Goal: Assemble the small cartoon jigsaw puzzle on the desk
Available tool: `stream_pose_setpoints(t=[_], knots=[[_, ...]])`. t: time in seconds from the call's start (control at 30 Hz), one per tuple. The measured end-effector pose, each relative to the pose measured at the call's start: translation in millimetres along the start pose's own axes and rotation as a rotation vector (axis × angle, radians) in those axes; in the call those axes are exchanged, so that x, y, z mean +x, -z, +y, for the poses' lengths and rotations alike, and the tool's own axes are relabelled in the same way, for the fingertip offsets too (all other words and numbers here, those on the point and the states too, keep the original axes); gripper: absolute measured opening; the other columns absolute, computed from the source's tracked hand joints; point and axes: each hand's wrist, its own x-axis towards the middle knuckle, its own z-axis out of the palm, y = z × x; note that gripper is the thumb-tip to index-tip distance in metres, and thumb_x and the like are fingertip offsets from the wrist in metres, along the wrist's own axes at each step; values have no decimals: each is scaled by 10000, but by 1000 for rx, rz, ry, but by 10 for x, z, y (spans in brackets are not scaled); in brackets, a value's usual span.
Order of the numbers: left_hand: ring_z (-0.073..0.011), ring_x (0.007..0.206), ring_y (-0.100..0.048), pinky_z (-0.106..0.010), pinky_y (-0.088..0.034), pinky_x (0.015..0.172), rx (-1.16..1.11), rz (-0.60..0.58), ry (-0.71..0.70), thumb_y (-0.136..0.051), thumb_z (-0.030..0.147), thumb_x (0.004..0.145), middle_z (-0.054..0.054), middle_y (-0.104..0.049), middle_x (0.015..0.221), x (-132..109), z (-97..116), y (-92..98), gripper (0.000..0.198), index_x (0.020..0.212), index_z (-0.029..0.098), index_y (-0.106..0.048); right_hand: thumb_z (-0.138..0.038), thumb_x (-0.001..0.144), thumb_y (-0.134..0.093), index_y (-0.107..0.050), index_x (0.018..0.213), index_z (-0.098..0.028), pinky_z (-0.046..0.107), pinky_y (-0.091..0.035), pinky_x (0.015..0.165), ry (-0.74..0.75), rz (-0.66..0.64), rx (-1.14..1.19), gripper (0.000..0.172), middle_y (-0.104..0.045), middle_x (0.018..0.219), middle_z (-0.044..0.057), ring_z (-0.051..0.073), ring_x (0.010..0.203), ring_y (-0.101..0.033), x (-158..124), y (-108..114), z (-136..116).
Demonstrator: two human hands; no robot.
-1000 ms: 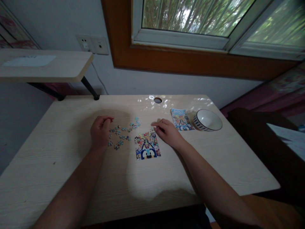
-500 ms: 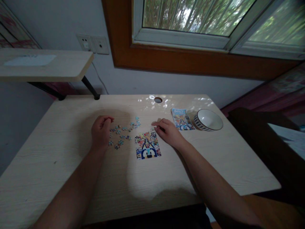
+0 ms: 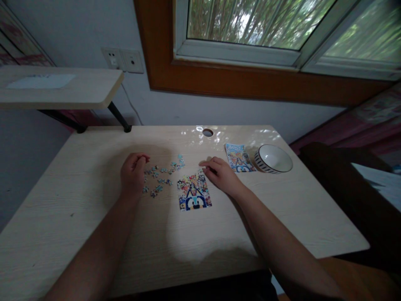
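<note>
A partly built colourful jigsaw [image 3: 194, 193] lies in the middle of the pale wooden table [image 3: 94, 217]. Several loose pieces [image 3: 161, 173] are scattered to its upper left. My left hand [image 3: 133, 173] hovers at the left edge of those pieces, its fingers curled into a pinch; whatever they hold is hidden. My right hand [image 3: 222, 174] rests at the jigsaw's upper right corner, index finger pointing left, the other fingers curled under. I cannot see a piece in it.
A small printed reference picture [image 3: 238, 158] lies right of my right hand, beside a striped white bowl [image 3: 274, 158]. A cable hole [image 3: 207, 132] is near the table's back edge. A raised shelf [image 3: 62, 90] stands at the back left, and dark furniture [image 3: 347, 188] at the right.
</note>
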Motion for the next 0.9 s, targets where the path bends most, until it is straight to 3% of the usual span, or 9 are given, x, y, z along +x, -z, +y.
stream_pose_setpoints(t=[0.3,0.9], knots=[[-161,852,-664,-274,-490,783,-19,25,30,-610,284,885,-5,-697,875,-19,33,-8,153,938,204,-729,-198,1010,-590,-732,1226,-239,378,-502,822,16,3,4,262,-659,960,76,237,902,-624,-10,-12,22],[-162,813,-621,-294,-481,780,2,33,21,-658,325,863,-7,-648,874,3,-57,-6,136,933,209,-649,-210,1009,-589,-729,1217,-249,387,-505,814,17,6,14,254,-664,970,80,240,898,-624,-7,-4,8]])
